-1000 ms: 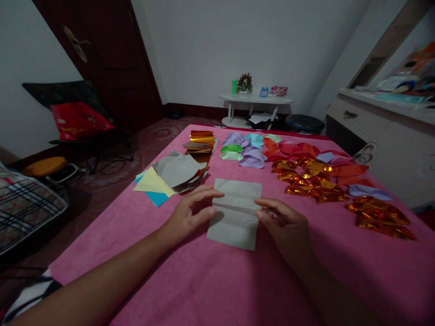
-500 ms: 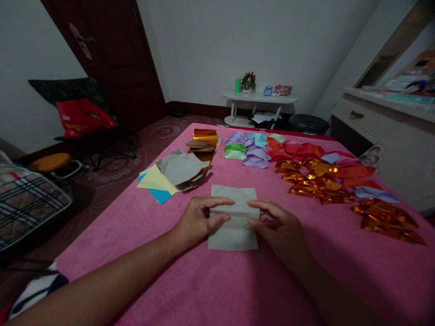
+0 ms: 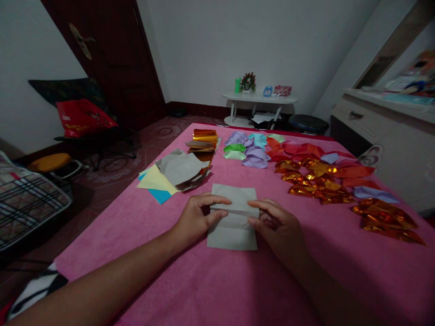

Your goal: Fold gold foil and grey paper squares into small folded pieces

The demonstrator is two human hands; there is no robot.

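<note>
A grey sheet of paper (image 3: 233, 231) lies on the pink table cover (image 3: 210, 285) in front of me, with a raised fold across its middle. My left hand (image 3: 197, 217) pinches the fold at the sheet's left edge between thumb and forefinger. At the right edge my right hand (image 3: 277, 226) pinches the same fold. Both hands rest on the cover.
A loose stack of grey, yellow and blue sheets (image 3: 173, 174) lies left of the hands, gold foil sheets (image 3: 203, 138) behind it. Folded purple and green pieces (image 3: 246, 151) and several red and gold folded pieces (image 3: 326, 179) spread to the right. A cabinet (image 3: 384, 136) stands at right.
The paper lay flatter a second ago with my fingers on its edges. Both hands have closed in and pinched up the middle fold; the sheet now looks shorter.
</note>
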